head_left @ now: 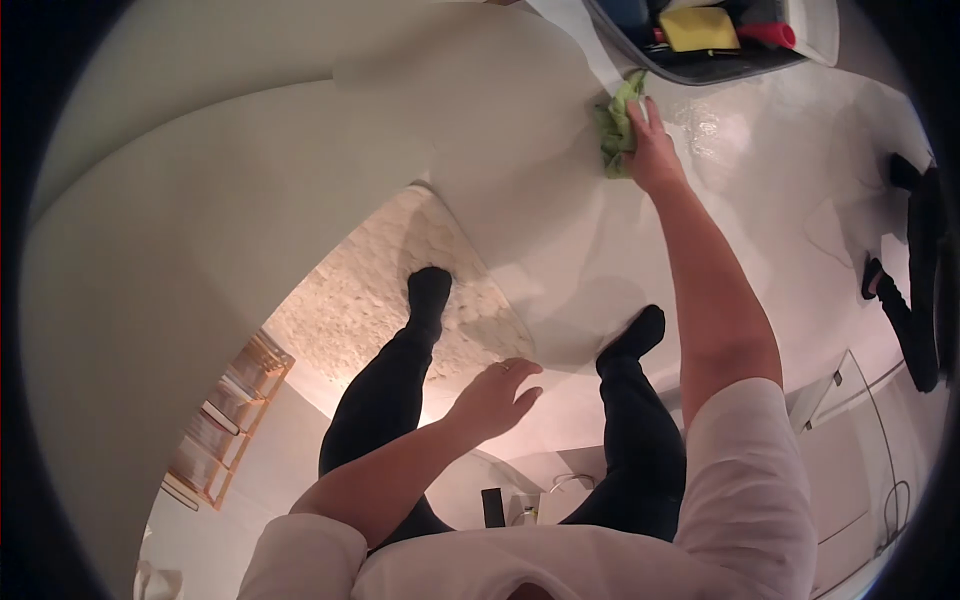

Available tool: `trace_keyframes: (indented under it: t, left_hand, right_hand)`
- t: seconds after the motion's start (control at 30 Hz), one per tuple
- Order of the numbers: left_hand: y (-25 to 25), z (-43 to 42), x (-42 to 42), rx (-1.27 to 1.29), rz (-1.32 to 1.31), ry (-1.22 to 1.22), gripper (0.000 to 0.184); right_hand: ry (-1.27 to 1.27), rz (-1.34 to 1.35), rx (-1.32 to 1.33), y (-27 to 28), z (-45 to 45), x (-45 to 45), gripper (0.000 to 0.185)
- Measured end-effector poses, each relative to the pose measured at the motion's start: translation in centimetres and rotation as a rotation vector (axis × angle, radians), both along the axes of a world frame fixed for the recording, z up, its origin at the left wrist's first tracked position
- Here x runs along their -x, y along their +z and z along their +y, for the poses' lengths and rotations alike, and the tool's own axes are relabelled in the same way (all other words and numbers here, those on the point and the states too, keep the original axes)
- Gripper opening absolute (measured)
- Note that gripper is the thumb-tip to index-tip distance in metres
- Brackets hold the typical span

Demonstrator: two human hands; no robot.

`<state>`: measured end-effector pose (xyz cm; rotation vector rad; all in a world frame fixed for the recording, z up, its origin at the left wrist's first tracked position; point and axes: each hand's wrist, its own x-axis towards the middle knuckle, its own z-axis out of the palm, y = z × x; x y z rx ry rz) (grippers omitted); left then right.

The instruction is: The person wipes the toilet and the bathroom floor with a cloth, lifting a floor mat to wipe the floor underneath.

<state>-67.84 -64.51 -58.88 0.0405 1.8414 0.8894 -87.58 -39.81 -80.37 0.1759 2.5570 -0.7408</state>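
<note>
My right hand [655, 150] is stretched far forward and presses a bunched green cloth [614, 135] against the smooth pale floor [560, 240]. The fingers lie over the right side of the cloth, and part of their grip is hidden. To the right of that hand, a shiny patch that looks wet [704, 130] catches the light. My left hand [497, 400] hovers between my knees, holding nothing, with its thumb apart from the loosely bent fingers.
A grey bin [690, 76] with a yellow item [700, 29] and a red-handled item [768, 36] stands ahead. A cream textured rug [370, 270] lies under one of my feet. At left is a wooden shelf [235, 430]; at right, another person's dark-clothed legs [915, 270].
</note>
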Motion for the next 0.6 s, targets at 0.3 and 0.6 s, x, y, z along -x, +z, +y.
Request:
trace_keyframes:
  t: [0.3, 0.6]
  left_hand:
    - [1.4, -0.6, 0.8, -0.04, -0.009, 0.067, 0.03]
    - [1.3, -0.2, -0.4, -0.003, -0.079, 0.032, 0.029]
  right_hand:
    - [0.402, 0.036, -0.162, -0.8, -8.3, -5.3, 0.04]
    - [-0.371, -0.583, 0.692, 4.1, -5.8, -11.0, 0.034]
